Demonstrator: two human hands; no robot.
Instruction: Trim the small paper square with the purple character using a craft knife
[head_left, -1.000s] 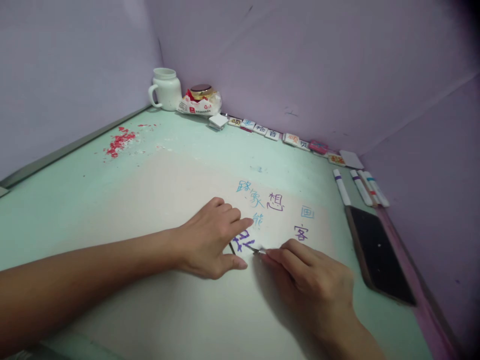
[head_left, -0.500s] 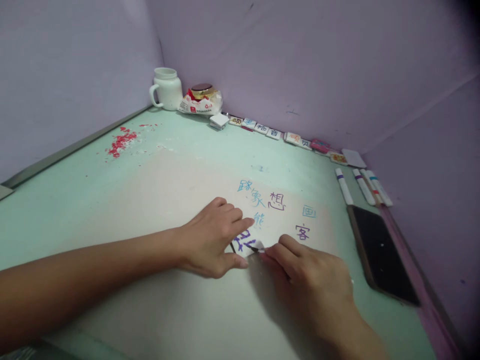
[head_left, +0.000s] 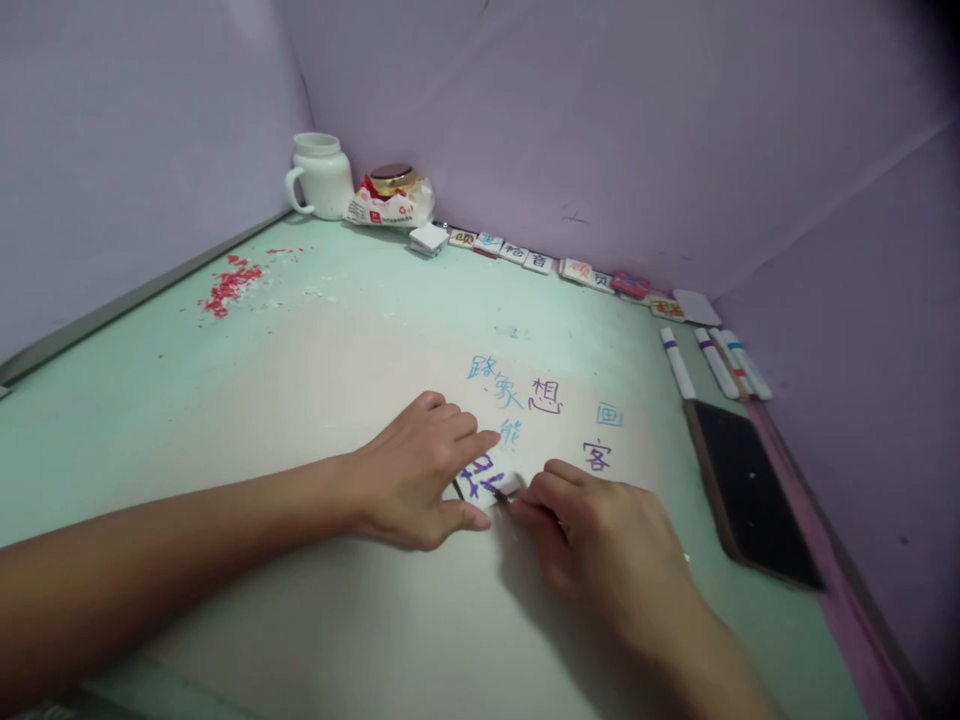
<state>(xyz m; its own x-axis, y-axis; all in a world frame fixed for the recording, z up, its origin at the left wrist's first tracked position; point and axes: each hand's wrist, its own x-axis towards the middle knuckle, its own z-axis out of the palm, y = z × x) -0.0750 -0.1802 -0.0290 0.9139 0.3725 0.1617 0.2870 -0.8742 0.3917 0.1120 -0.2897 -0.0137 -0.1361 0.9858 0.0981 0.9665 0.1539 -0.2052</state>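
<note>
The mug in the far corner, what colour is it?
White. The mug with its handle shows plainly in the head view, standing by the purple walls.

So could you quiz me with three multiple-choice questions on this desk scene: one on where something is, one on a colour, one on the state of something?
1. Where is the white ceramic mug?
A. far corner of the green desk
B. beside the phone
C. under the left hand

2. What colour is the large written character between the hands?
A. red
B. purple
C. black

3. What is the right hand doing?
A. lying flat and open
B. pinching a small thin tool at the written character
C. holding a marker pen

Answers:
1 A: the mug stands where the two lilac walls meet the pale green desk top.
2 B: its strokes are purple beside the left hand.
3 B: its fingers are closed on a small thin tool, whose tip touches the character.
</note>
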